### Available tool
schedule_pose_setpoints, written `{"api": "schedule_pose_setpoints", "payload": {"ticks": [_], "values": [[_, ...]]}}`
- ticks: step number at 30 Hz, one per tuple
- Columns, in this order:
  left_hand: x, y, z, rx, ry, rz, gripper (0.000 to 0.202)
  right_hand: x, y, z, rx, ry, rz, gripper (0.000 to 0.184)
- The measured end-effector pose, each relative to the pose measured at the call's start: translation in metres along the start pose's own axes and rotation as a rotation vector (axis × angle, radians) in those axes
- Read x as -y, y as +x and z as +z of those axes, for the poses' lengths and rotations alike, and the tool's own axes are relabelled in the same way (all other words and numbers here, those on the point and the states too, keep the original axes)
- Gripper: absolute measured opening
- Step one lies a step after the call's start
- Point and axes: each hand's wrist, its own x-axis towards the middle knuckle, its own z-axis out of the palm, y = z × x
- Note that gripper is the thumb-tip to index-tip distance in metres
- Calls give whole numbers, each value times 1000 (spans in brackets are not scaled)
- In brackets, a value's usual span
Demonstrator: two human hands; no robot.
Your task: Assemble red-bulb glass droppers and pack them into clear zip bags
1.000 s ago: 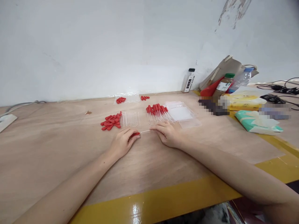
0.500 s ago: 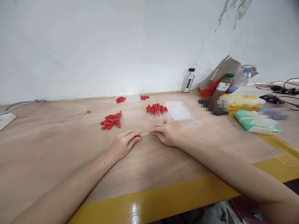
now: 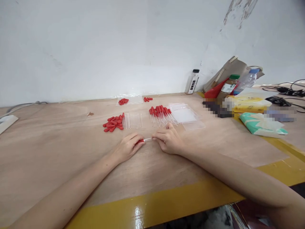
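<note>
My left hand (image 3: 130, 147) is closed on the red rubber bulb (image 3: 141, 140) of a dropper, just above the table. The clear glass tube (image 3: 147, 139) of that dropper runs across to my right hand (image 3: 168, 139), whose fingertips pinch its far end. Beyond my left hand lie a heap of loose red bulbs (image 3: 113, 123) and a row of bare glass tubes (image 3: 132, 121). Past my right hand are several droppers (image 3: 160, 112) with red bulbs fitted, side by side, their tubes toward me.
Clear plastic bags (image 3: 184, 114) lie right of the droppers. More red bulbs (image 3: 123, 101) sit on a plastic bag near the wall. Farther right stand a black-capped bottle (image 3: 193, 82), a green-capped bottle (image 3: 230, 86) and tissue packs (image 3: 258, 124). Yellow tape (image 3: 147, 203) covers the front edge.
Both hands have drawn slightly closer together and a little toward me. Less of the glass tube shows between them, and my right fingertips stay at its end.
</note>
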Motion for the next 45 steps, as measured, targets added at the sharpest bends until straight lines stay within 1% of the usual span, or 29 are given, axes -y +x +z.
{"api": "schedule_pose_setpoints", "payload": {"ticks": [9,13,16,20,22,23,24,25,28,29,31,32,34,38,41,45], "values": [[1,-1,2,-9,2,57,16,10,4,0,96,88,112,23],[4,-1,3,3,41,51,19,12,5,0,149,73,141,24],[7,-1,3,-6,48,63,18,13,7,-3,168,2,84,24],[10,-1,-2,-93,54,85,15,15,12,-12,195,-125,-83,24],[12,-1,-6,-152,94,28,20,13,18,-16,230,-157,-87,23],[15,-2,-9,-189,125,-28,25,11,21,-17,243,-160,-44,22],[18,-3,-11,-230,157,-98,28,8,26,-18,246,-154,31,22],[23,-3,-13,-272,177,-179,30,3,31,-18,235,-143,136,22],[42,-7,-17,-384,145,-424,21,-15,49,-12,131,-111,508,27],[48,-8,-18,-410,133,-495,18,-22,55,-9,96,-114,606,27],[57,-11,-21,-436,142,-600,15,-33,65,-1,58,-135,744,26],[60,-12,-22,-435,165,-634,14,-37,69,3,48,-149,784,25],[63,-14,-24,-419,225,-682,15,-42,73,11,43,-175,821,25],[62,-16,-27,-344,265,-758,21,-46,72,21,50,-221,813,27],[60,-15,-27,-271,233,-771,23,-47,69,22,53,-248,785,28],[60,-15,-26,-275,237,-759,25,-41,68,21,11,-277,717,29]]}}
